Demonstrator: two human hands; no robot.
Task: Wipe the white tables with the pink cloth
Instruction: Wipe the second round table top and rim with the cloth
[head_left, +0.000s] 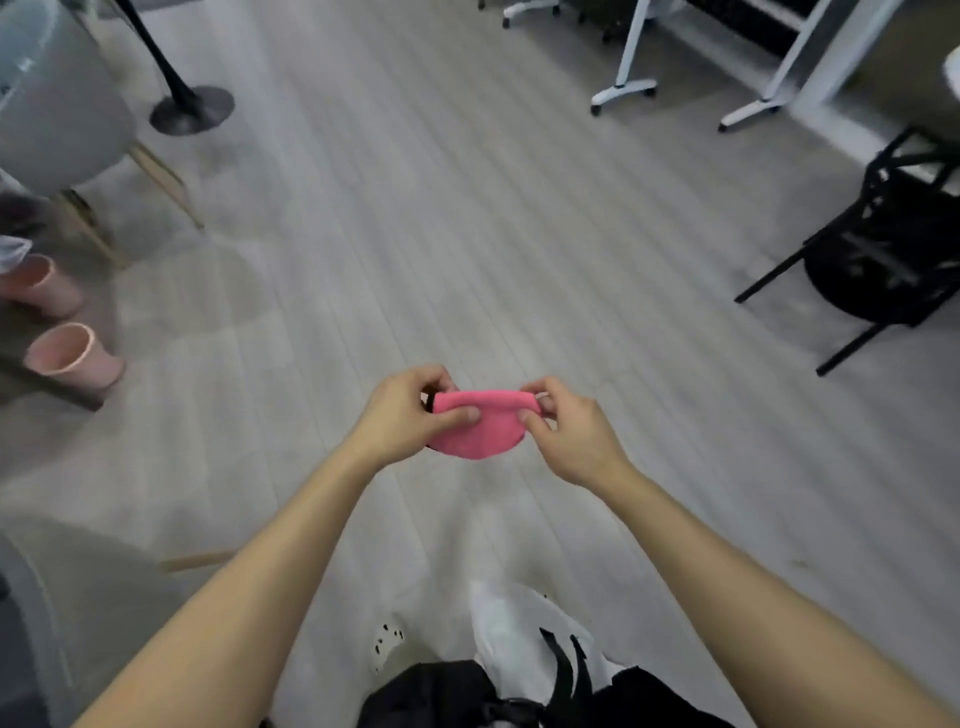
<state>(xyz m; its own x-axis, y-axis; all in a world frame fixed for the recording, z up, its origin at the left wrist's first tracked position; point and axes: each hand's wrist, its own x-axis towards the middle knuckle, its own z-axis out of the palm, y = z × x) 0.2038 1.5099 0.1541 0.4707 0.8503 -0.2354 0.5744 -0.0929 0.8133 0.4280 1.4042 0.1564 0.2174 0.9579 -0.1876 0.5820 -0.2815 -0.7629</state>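
Observation:
A pink cloth (478, 425) hangs folded in the air above the grey plank floor, in the middle of the head view. My left hand (402, 413) pinches its left upper corner between thumb and fingers. My right hand (566, 423) pinches the right upper corner the same way. The cloth sags in a curve between both hands. A corner of a white table top (951, 73) shows at the far right edge, and white table legs on castors (626, 85) stand at the top right.
A grey chair with wooden legs (57, 98) and a black lamp base (191, 109) stand at the upper left. Two pink cups (72, 353) lie at the left. A black chair (883, 249) stands at the right. Open floor lies ahead.

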